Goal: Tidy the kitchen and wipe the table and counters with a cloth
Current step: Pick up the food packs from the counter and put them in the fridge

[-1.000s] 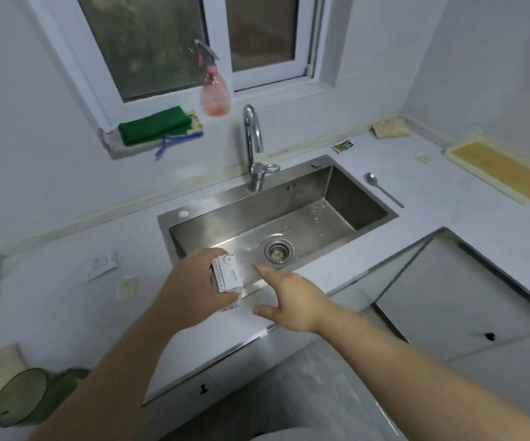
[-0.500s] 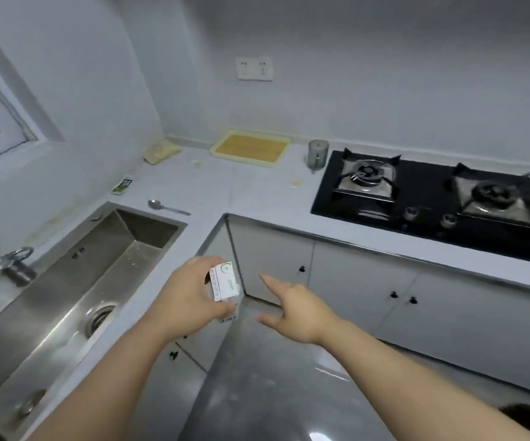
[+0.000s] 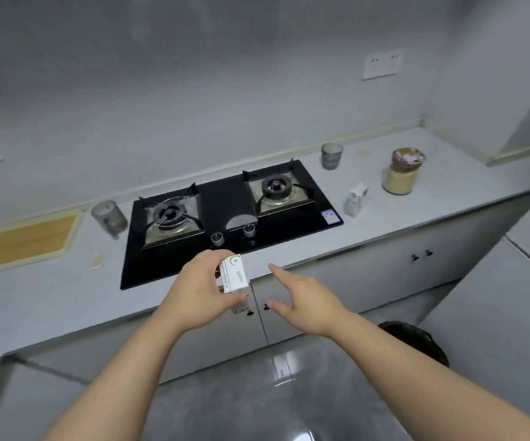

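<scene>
At the centre of the frame, the left hand (image 3: 201,289) grips a small white cardboard box with green print (image 3: 234,276), fingers and thumb curled round it. It holds the box in the air in front of the pale grey stone countertop (image 3: 50,294). Just right of it, the right hand (image 3: 303,297) holds nothing, forefinger stretched out and thumb spread. Above the hands, a black glass two-burner gas hob (image 3: 225,198) sits in the counter. A grey glass cup (image 3: 110,216) stands at its left end and a yellow rectangular tray (image 3: 26,240) lies at mid-left. At upper right stand another grey cup (image 3: 332,155), a small white carton (image 3: 355,199) and a round jar with a patterned lid (image 3: 403,171). A dark bin (image 3: 416,340) sits on the floor at lower right.
</scene>
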### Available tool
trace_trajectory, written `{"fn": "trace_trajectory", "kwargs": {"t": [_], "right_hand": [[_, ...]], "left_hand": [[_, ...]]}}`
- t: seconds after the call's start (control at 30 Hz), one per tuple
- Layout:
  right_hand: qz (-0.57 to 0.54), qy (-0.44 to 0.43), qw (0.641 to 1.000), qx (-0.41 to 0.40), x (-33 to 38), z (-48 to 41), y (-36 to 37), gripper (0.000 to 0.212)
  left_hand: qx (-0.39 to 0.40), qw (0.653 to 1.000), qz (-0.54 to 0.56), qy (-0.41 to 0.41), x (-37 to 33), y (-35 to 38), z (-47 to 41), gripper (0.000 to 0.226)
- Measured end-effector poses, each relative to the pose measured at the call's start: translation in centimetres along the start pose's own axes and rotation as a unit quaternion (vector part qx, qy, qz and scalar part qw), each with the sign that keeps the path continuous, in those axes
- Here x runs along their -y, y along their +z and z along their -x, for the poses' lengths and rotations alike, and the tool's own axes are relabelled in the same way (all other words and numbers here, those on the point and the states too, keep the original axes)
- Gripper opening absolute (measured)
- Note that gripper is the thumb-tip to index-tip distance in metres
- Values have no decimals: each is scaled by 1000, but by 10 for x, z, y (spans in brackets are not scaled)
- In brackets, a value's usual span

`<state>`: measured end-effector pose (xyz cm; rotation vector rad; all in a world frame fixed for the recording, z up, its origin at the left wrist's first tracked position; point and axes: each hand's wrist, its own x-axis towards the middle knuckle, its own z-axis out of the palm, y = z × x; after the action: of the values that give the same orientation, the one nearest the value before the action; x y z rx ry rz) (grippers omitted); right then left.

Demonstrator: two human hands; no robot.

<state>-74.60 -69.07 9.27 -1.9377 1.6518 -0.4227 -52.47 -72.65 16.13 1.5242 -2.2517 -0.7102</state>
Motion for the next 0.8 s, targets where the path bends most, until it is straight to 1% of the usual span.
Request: {"fn": "trace_trajectory", "kwargs": {"t": [0.13, 0.27, 0.5, 0.57, 0.63, 0.73, 0.8], "right_hand": [[-16, 59, 997, -52, -54, -2, -36, 74], [-17, 111, 990, -80, -100, -18, -70, 71], [3, 195, 971, -139, -185, -99, -115, 69], [-14, 244, 957, -155, -210, -130, -129, 67], [-16, 271, 949, -162, -223, -150, -136, 68], [-30, 305, 936, -175, -257, -190, -149, 75], [-45, 325, 926, -186, -278, -214, -158, 85]], "left_hand": [[39, 997, -6, 60, -37, 31, -71, 63], [75, 992, 2, 104, -65, 59, -141, 63], [129, 972, 9, 197, -88, 107, -270, 54], [162, 966, 9, 203, -96, 121, -318, 54], [166, 964, 10, 208, -100, 125, -340, 54], [186, 961, 19, 205, -103, 137, -385, 56], [196, 959, 22, 203, -103, 149, -415, 56]]}}
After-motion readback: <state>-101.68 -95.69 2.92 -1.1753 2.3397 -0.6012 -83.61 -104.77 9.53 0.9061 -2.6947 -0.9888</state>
